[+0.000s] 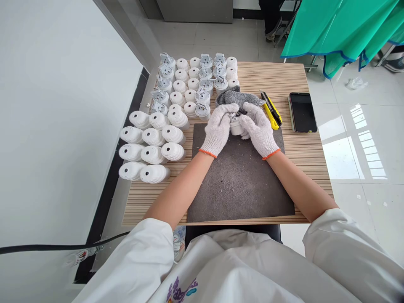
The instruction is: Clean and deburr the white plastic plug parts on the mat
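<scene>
My left hand (218,128), in a white knit glove with an orange cuff, grips the left side of a small white round fitting (235,127). From the other side my right hand (258,128), gloved alike, closes on the same fitting with its thumb near the top. Grey parts show on top of the fitting, partly covered by my fingers. It is held upright over the far edge of a dark mat (240,181). Just beyond my fingers lies a crumpled grey knit cloth or glove (240,97).
Several white ribbed pieces with a central hole (153,136) stand in rows at left, beside several grey-topped fittings (202,96). A yellow utility knife (272,111) and a phone (303,112) lie at right. A green cloth (334,31) hangs beyond the table (268,78).
</scene>
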{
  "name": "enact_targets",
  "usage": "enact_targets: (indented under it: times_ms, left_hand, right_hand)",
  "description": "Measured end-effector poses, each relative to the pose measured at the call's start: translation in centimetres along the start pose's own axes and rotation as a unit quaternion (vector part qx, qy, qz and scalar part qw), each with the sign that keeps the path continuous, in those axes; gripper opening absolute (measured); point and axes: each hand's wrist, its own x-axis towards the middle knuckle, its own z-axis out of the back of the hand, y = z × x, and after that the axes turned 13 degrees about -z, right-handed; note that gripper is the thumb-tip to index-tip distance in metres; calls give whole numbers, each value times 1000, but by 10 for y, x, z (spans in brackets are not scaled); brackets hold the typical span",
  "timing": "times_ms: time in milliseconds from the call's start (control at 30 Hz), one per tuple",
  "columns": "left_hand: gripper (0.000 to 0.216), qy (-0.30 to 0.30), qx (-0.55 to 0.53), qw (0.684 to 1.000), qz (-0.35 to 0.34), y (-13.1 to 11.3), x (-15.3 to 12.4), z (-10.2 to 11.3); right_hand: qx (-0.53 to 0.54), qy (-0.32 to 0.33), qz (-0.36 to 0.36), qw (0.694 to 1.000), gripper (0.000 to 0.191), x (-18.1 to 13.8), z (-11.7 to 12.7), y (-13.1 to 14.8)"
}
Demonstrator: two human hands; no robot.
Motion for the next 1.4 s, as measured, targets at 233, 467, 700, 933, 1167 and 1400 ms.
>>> enact_targets:
  times_ms: [233,467,700,933,1167,1400]
  left_hand:
    - [25,-30,38,998,34,9,2,5]
    - [40,23,85,995,42,-7,4,5]
    - [37,50,110,991,64,-17,4,6]
    - [35,72,141,986,60,-25,3,7]
    - [33,78,137,987,41,-17,2,8]
    - [33,89,124,988,22,-11,-1,7]
  right_hand:
    - [-52,52,71,995,84,6,3,-10]
    - [-181,60,139,972,65,4,3,-5]
    - [-240,26,107,965,46,-9,3,7]
    - [-172,69,6,983,51,-14,2,13]
    - [-179,80,63,979,52,-13,4,10]
    - [-194,53,33,979,48,-17,3,17]
